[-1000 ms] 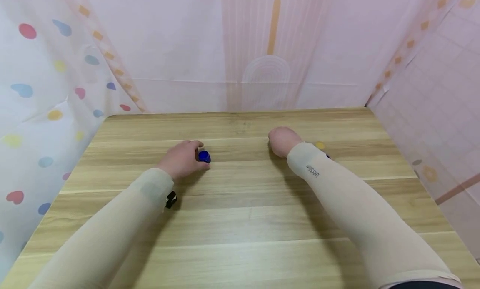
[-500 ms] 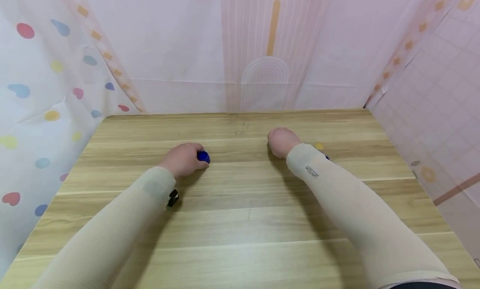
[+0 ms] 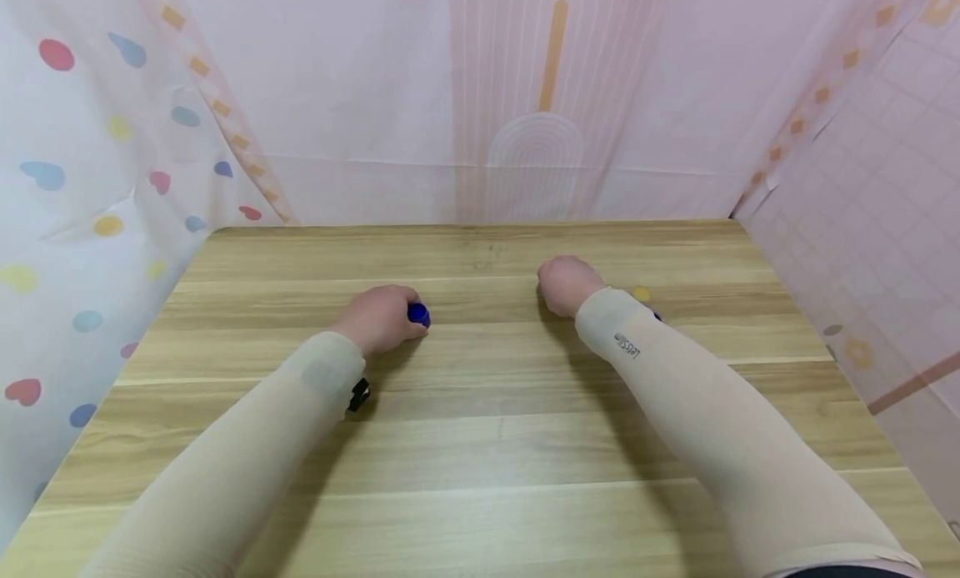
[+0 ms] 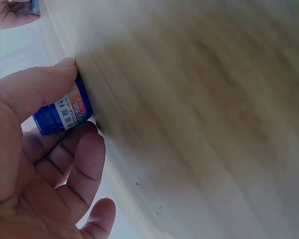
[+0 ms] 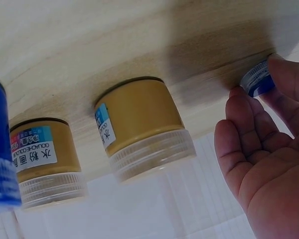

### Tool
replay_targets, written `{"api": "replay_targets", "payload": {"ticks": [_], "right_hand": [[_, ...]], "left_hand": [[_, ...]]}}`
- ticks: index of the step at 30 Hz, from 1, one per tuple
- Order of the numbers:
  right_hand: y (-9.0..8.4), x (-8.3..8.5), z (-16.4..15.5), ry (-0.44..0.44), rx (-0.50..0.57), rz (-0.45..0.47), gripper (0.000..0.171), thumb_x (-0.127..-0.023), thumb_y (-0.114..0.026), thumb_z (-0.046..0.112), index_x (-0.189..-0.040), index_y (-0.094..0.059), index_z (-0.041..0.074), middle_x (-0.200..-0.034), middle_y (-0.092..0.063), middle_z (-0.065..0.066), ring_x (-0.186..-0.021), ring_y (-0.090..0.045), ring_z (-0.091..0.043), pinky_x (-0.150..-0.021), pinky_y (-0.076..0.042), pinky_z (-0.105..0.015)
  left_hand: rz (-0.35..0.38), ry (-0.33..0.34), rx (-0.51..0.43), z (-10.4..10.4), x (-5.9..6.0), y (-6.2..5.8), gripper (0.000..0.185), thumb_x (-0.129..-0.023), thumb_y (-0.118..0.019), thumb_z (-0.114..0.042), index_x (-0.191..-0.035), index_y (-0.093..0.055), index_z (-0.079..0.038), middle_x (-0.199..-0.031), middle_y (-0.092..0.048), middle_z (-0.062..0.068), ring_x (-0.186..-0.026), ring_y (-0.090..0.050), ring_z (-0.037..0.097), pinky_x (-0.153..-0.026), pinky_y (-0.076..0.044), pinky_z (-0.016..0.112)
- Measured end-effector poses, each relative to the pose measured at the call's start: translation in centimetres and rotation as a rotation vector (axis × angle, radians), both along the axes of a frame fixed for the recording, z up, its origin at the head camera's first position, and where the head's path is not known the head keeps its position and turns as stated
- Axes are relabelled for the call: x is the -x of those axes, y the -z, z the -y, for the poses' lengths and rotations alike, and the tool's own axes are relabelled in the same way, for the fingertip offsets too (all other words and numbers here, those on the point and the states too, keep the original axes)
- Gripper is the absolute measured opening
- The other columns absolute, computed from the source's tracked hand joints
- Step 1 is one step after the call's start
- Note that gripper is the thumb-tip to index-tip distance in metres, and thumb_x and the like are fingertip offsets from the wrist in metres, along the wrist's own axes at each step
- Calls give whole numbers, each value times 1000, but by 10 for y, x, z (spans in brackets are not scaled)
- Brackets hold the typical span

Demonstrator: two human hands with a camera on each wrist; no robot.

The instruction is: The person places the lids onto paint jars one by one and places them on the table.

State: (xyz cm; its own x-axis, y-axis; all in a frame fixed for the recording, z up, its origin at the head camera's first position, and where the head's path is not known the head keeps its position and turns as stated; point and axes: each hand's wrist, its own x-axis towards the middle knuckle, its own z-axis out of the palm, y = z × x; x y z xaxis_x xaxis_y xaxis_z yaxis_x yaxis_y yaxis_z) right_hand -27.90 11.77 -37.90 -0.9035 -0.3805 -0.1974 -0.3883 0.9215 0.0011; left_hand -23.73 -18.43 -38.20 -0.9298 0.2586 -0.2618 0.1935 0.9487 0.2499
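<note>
On the wooden worktop, between pink and heart-printed curtains, two sleeved forearms are stretched forward. A small blue paint jar is pinched by the left hand; in the left wrist view the blue paint jar is seen caught between the thumb and the curled fingers, its base apparently set against the wood, so the grip seems meant to steady or lift it rather than to press it down. Its label carries printed characters too small to read.

The right hand lies well apart from the left, near the middle of the far half of the worktop. In the right wrist view the right hand is seen with its fingers loosely bent, and a second blue jar is touched or lightly pinched at the fingertips; whether it is truly gripped cannot be told. Just beside that wrist stand two ochre paint jars with clear bases, close together, and the edge of another blue jar is seen next to them.
</note>
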Motion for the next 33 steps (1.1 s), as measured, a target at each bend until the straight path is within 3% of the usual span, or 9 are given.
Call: {"api": "replay_targets", "payload": {"ticks": [17,24,33], "right_hand": [[2,2,-2,-2,-16,-7,25,-102,-49,1,-116,-70,-2,-115,-73,-20,-113,-70,-36,-104,-56,-47],[6,7,-2,-9,-14,-10,24,-101,-50,1,-116,-69,-2,-115,-73,-21,-113,-69,-37,-104,-56,-48],[6,5,-10,23,57,45,20,-104,-52,4,-111,-70,0,-109,-74,-16,-104,-70,-30,-100,-57,-46]], "left_hand": [[-12,17,8,-2,3,3,47,-97,-73,-38,-133,-66,-7,-129,-72,16,-120,-67,36,-106,-48,59],[-53,29,6,-9,2,2,46,-97,-73,-41,-130,-67,-10,-124,-74,12,-113,-68,33,-105,-47,57],[-68,41,-108,-26,-3,9,41,-98,-73,-39,-130,-65,-14,-121,-74,8,-109,-69,29,-98,-55,49]]}}
